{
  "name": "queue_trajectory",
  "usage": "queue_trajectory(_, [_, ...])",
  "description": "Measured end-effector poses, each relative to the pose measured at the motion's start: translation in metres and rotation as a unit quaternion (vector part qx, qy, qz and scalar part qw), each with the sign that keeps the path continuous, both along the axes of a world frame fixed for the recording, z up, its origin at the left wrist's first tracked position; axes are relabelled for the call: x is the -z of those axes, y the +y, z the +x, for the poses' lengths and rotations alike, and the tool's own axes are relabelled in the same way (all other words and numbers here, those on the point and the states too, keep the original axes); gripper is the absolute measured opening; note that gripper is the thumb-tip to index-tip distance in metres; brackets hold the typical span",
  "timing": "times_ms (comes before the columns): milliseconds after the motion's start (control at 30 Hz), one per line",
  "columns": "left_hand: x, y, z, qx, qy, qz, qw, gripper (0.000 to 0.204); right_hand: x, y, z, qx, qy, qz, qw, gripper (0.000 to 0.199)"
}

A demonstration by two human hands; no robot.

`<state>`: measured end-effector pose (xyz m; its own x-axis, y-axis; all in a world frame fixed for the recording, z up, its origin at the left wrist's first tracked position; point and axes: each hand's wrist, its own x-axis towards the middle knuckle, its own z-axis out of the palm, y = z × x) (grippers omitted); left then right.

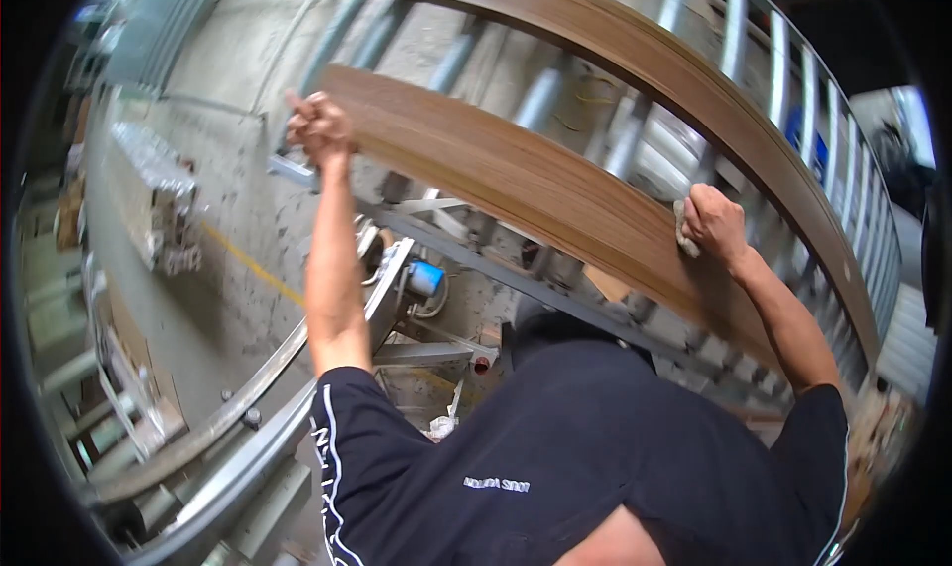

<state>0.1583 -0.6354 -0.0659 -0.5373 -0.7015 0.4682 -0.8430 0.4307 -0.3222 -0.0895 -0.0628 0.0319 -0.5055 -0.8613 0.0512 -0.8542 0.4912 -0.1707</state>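
Observation:
A long brown wood-grain board (496, 159) lies slantwise across a roller conveyor in front of me. At its left end is my left hand (321, 129), fingers curled at the board's corner and one finger sticking out; its underside grip is partly hidden. Toward the right part of the board, my right hand (714, 221) is closed in a fist around a crumpled pale rag (685, 229), which rests against the board's face. Beyond it, a second long brown board (635, 45) lies on the rollers, bending with the lens.
Metal rollers (545, 92) show between and past the boards. A grey conveyor rail (466, 258) runs close to my body. To the left are a blue-capped motor (426, 278), a curved metal rail (268, 373) and a plastic-wrapped stack (154, 189) on the concrete floor.

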Motion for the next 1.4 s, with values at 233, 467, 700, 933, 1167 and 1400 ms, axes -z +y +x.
queue_trajectory(233, [-0.004,0.012,-0.003,0.047,0.297,0.211,0.930,0.049,-0.007,0.136,0.011,0.093,0.048,-0.047,0.993,0.010])
queue_trajectory(467, [-0.023,0.024,-0.007,-0.017,0.312,0.278,0.908,0.065,0.001,-0.011,0.096,-0.090,-0.011,-0.210,0.973,0.047])
queue_trajectory(700, [-0.046,0.048,-0.010,-0.069,0.340,0.327,0.879,0.075,0.023,-0.104,0.140,-0.155,-0.027,-0.062,0.986,0.082])
queue_trajectory(933, [-0.019,0.036,-0.005,-0.044,0.349,0.288,0.890,0.075,0.000,0.072,0.144,0.027,-0.004,0.083,0.996,0.089])
queue_trajectory(1167, [-0.004,-0.005,0.027,0.232,0.355,0.228,0.877,0.050,0.025,-0.106,0.147,-0.122,-0.044,-0.015,0.991,0.089])
queue_trajectory(1400, [-0.038,0.008,0.053,0.223,0.566,0.465,0.643,0.068,0.028,-0.299,0.165,-0.230,0.023,-0.007,0.973,0.083])
